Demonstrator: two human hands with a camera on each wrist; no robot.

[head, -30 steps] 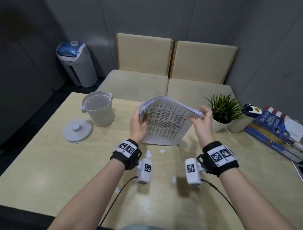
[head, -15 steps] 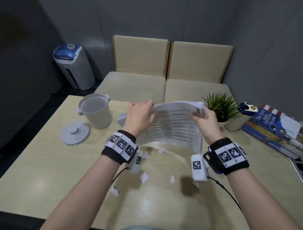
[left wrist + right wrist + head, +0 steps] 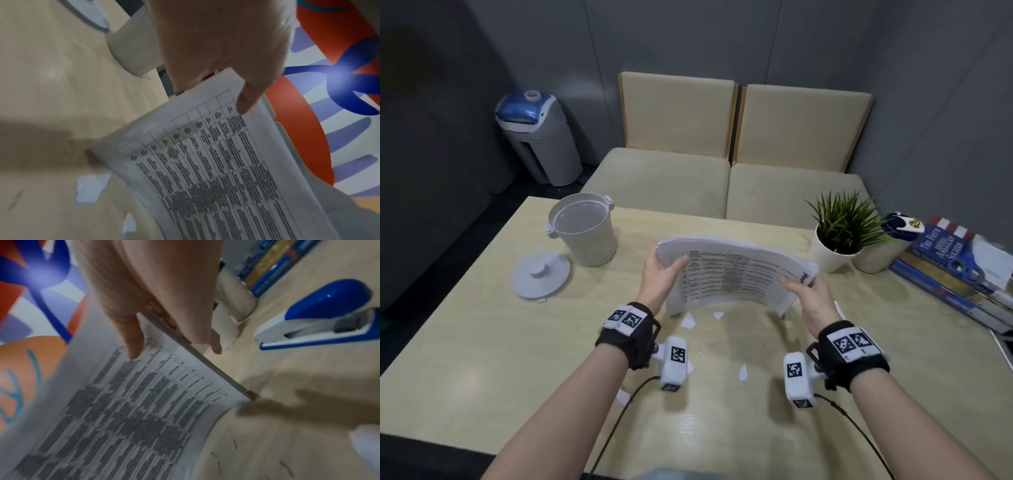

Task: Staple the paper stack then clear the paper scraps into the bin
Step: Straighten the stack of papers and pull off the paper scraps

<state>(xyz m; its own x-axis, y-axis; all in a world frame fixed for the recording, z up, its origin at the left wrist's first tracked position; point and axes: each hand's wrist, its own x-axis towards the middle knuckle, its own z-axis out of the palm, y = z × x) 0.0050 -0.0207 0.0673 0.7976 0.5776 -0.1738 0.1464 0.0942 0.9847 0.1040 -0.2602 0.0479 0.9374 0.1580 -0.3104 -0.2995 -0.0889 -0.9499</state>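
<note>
A printed paper stack arches above the table's middle, held at both ends. My left hand grips its left end, thumb on the printed face. My right hand grips the right end, thumb on top and fingers under the edge. Small white paper scraps lie on the table below: one under the stack, another nearer me, one by my left forearm. A blue and white stapler sits on the table right of my right hand. An open white bin stands at the back left.
The bin's round lid lies flat left of the bin. A potted plant and a pile of books occupy the right side. The table shows bare wood at front left. A cushioned bench runs behind.
The stack has turned from hanging upright to lying wide and arched between both hands. My left hand shifted to its left end, and both hands have come lower and nearer me.
</note>
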